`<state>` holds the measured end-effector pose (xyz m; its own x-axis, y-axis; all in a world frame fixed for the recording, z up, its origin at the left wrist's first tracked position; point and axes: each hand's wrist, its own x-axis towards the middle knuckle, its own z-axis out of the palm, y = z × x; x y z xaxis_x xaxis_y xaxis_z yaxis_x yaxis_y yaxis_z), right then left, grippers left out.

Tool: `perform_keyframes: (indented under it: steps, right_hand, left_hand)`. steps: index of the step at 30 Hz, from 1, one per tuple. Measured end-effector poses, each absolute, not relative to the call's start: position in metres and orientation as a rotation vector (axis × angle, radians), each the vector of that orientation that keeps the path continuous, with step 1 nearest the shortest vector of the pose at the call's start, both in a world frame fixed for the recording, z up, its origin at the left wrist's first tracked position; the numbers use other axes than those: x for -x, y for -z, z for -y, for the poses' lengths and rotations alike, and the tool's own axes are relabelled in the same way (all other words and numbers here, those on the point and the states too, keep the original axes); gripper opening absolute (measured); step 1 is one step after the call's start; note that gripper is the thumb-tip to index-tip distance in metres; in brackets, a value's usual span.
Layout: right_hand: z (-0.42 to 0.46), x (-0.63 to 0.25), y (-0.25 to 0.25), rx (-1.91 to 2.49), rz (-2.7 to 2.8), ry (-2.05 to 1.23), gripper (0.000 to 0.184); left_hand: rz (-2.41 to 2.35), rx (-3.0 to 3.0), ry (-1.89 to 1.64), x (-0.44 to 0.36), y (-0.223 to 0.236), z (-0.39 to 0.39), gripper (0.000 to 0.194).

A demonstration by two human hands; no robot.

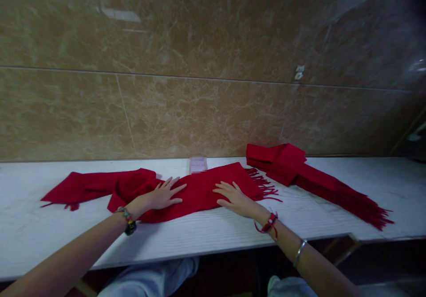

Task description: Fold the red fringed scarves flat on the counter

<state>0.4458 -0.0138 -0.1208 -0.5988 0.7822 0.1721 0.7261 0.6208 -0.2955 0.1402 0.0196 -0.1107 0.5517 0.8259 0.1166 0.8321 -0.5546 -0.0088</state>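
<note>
A long red scarf [199, 188] with a fringed end lies across the white table [206, 235]. Its left part is rumpled and its right part lies flat. My left hand [163, 194] rests flat on the scarf with fingers spread, open. A little to the right, my right hand [234, 197] also lies flat on the scarf near the fringe, fingers stretched out. Neither hand holds anything.
A second red scarf [299, 173], folded with its fringe trailing to the right, lies at the back right of the table. A small pale blurred object [198, 164] stands at the wall behind the first scarf. A brown marble wall [199, 66] backs the table.
</note>
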Motion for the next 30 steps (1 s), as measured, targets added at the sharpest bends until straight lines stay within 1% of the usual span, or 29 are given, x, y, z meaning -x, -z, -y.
perform_keyframes:
  steps: [2,3,5,8,9,11,14,16,18,20,23,27,29,30]
  right_hand:
    - [0.015,-0.451,0.117,1.378,2.563,-0.335,0.051]
    - [0.014,-0.455,0.116,1.442,2.567,-0.355,0.052]
    - [0.012,-0.461,0.114,1.535,2.583,-0.398,0.054]
    - [0.003,-0.467,0.111,1.594,2.582,-0.484,0.054]
    - [-0.001,-0.467,0.109,1.616,2.553,-0.477,0.055]
    - [-0.010,-0.464,0.107,1.665,2.455,-0.357,0.057]
    - [-0.027,-0.458,0.108,1.725,2.333,-0.129,0.061]
    - [-0.036,-0.456,0.112,1.796,2.335,-0.129,0.061]
    - [-0.042,-0.458,0.118,1.888,2.347,-0.196,0.061]
    - [-0.044,-0.463,0.123,1.950,2.336,-0.243,0.062]
    - [-0.041,-0.470,0.126,1.981,2.298,-0.244,0.066]
    - [-0.039,-0.474,0.123,1.974,2.304,-0.227,0.070]
    - [-0.044,-0.471,0.119,1.960,2.294,-0.201,0.069]
    - [-0.048,-0.469,0.117,1.943,2.281,-0.165,0.068]
  left_hand:
    - [1.494,2.726,0.004,-0.122,0.123,-0.032,0.046]
    - [1.488,2.709,-0.004,-0.109,0.125,-0.039,0.047]
    - [1.451,2.626,0.051,-0.082,0.125,-0.051,0.046]
    - [1.457,2.394,0.178,-0.063,0.116,-0.056,0.038]
    - [1.461,2.335,0.218,-0.067,0.112,-0.054,0.038]
    - [1.429,2.321,0.281,-0.091,0.105,-0.045,0.042]
    - [1.220,2.604,0.272,-0.152,0.102,-0.029,0.045]
    - [1.049,2.814,0.231,-0.189,0.105,-0.022,0.045]
    - [1.011,2.940,0.138,-0.211,0.112,-0.019,0.048]
    - [1.034,3.015,0.012,-0.216,0.119,-0.020,0.050]
    - [1.007,3.084,-0.114,-0.202,0.122,-0.023,0.051]
    - [0.926,3.200,-0.173,-0.186,0.109,-0.025,0.057]
    - [0.863,3.258,-0.120,-0.188,0.102,-0.029,0.049]
    - [0.846,3.258,-0.039,-0.191,0.101,-0.033,0.044]
